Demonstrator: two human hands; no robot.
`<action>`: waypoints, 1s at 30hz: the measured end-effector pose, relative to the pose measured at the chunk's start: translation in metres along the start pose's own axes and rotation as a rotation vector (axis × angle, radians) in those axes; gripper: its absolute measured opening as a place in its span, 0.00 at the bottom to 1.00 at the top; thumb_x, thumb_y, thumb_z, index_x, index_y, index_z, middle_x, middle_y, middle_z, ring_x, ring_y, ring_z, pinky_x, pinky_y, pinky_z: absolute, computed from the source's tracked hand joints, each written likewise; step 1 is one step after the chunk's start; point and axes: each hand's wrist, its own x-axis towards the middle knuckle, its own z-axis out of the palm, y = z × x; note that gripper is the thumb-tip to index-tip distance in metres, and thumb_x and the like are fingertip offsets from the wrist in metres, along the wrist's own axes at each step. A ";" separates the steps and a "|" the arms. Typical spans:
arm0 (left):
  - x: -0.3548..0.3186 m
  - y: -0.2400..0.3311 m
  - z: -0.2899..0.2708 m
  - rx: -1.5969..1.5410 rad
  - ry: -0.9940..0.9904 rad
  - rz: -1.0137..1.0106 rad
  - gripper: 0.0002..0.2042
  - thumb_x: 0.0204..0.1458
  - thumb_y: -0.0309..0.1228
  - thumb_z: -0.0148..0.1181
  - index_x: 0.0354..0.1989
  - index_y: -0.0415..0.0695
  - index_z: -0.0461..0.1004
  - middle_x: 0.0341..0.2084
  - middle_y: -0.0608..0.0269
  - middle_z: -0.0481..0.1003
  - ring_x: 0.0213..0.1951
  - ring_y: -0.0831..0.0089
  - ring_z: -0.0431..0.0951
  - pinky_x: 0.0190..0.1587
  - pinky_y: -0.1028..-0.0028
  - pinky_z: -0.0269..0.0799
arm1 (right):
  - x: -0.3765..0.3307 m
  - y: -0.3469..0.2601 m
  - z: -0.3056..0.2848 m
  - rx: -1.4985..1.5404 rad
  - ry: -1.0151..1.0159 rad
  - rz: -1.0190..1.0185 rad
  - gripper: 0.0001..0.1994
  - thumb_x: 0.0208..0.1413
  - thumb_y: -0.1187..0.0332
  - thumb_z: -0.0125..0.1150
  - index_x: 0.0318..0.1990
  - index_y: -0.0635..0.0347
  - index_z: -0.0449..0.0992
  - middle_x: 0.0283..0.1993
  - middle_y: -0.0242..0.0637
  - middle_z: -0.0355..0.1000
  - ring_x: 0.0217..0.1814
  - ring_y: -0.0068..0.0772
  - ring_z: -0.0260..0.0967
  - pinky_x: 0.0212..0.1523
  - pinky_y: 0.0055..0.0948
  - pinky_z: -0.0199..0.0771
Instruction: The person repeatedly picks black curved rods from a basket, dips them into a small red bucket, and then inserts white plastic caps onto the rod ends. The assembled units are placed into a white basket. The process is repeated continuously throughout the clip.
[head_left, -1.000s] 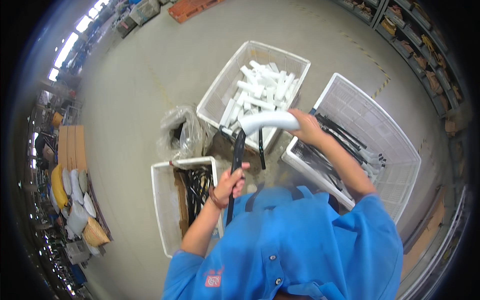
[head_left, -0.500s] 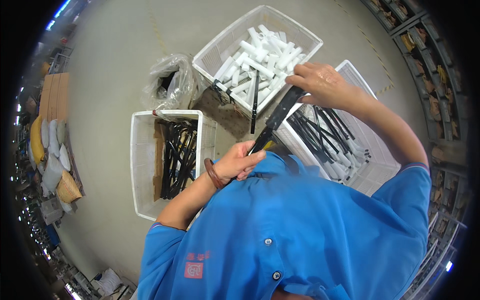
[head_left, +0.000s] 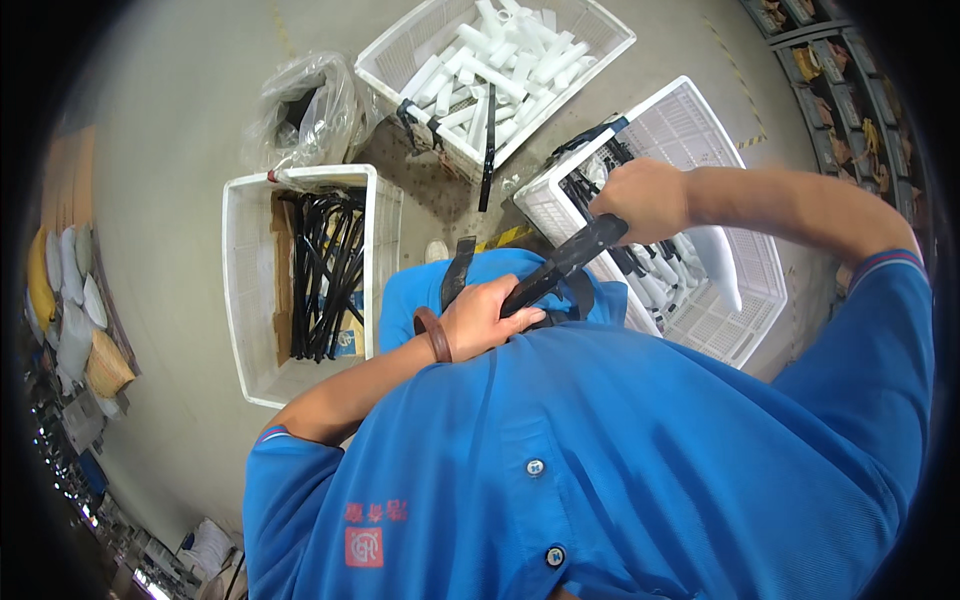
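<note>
My left hand (head_left: 482, 318) is closed round the lower part of a black tube (head_left: 565, 262), close to my shirt front. My right hand (head_left: 645, 202), fingers curled, grips the tube's thick upper end over the right bin. A black curved piece (head_left: 458, 272) sticks up beside my left hand; whether it joins the tube I cannot tell. Below my right forearm a smooth white piece (head_left: 715, 268) shows; I cannot tell whether it is held or lies in the bin.
White crates surround me: one of white tubes (head_left: 500, 62) at the back, one of bent black rods (head_left: 325, 275) at left, one of black-and-white parts (head_left: 655, 285) at right. A black bar (head_left: 488, 150) crosses the back crate's rim. A clear plastic bag (head_left: 310, 115) stands back left.
The black tube has swung to a flatter slant, and my right hand has moved lower along with its upper end. My left hand keeps its grip. The crates sit higher in view.
</note>
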 end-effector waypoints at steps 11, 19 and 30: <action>0.018 -0.009 -0.029 -0.239 -0.101 0.018 0.16 0.56 0.38 0.65 0.30 0.37 0.69 0.19 0.66 0.67 0.25 0.78 0.66 0.30 0.72 0.65 | 0.027 -0.019 0.018 -0.377 0.660 -0.153 0.04 0.48 0.70 0.56 0.29 0.56 0.68 0.27 0.36 0.71 0.31 0.42 0.76 0.30 0.40 0.74; 0.015 0.003 -0.017 0.083 -0.110 0.030 0.18 0.56 0.42 0.63 0.34 0.36 0.72 0.21 0.52 0.74 0.26 0.58 0.75 0.32 0.61 0.68 | 0.037 -0.022 -0.009 0.384 -0.603 0.108 0.20 0.46 0.54 0.70 0.36 0.62 0.78 0.29 0.45 0.76 0.33 0.46 0.76 0.35 0.42 0.74; 0.024 -0.014 -0.029 -0.204 -0.095 0.040 0.15 0.57 0.39 0.64 0.31 0.40 0.69 0.18 0.70 0.68 0.21 0.77 0.69 0.24 0.70 0.64 | 0.062 -0.049 0.040 -0.143 0.425 0.073 0.12 0.42 0.68 0.64 0.36 0.53 0.73 0.33 0.35 0.73 0.37 0.38 0.75 0.39 0.38 0.71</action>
